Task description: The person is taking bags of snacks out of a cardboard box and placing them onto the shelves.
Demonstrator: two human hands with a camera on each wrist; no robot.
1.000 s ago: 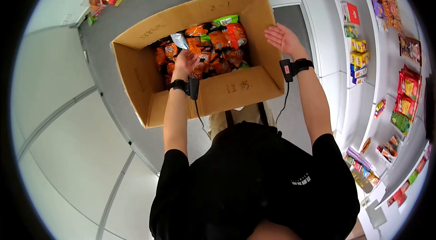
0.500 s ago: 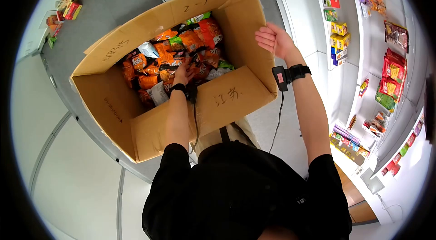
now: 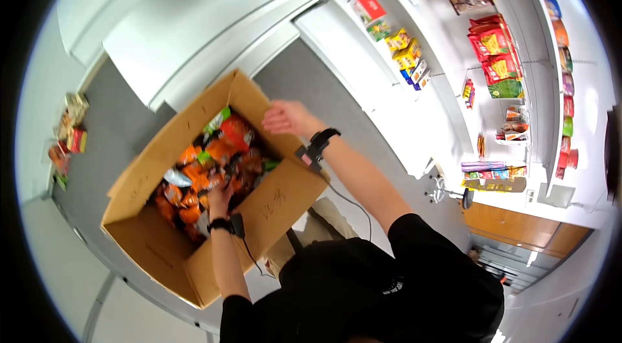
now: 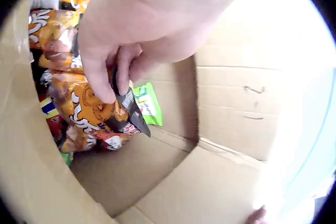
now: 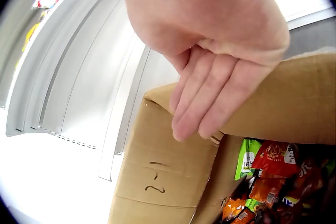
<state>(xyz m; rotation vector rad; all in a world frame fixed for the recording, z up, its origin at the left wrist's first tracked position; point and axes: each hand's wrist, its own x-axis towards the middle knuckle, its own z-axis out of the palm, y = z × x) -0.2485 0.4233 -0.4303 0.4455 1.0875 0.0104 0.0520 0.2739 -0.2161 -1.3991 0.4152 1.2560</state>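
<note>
A large cardboard box point(image 3: 256, 220) stands in front of me, filled with snack bags, mostly orange and black. My left hand point(image 3: 219, 199) reaches down inside it. In the left wrist view, the thumb and fingers pinch the dark edge of an orange-and-black snack bag point(image 4: 84, 100). Beyond that bag lies a green packet point(image 4: 148, 103) against the box wall. At the box's right rim is my right hand point(image 3: 289, 118), its fingers extended in the right wrist view over the cardboard edge point(image 5: 170, 166). The thumb is mostly hidden there.
White shelves on the right carry red snack bags point(image 3: 492, 48), yellow boxes point(image 3: 407, 54) and other packets. A white shelf unit point(image 3: 220, 19) borders the box's far side. More packaged goods point(image 3: 70, 126) sit by the left wall on the grey floor.
The head view has swung to the right, so the box appears lower and more tilted. My left hand has gone deeper among the bags and now pinches one. The right hand stays by the rim.
</note>
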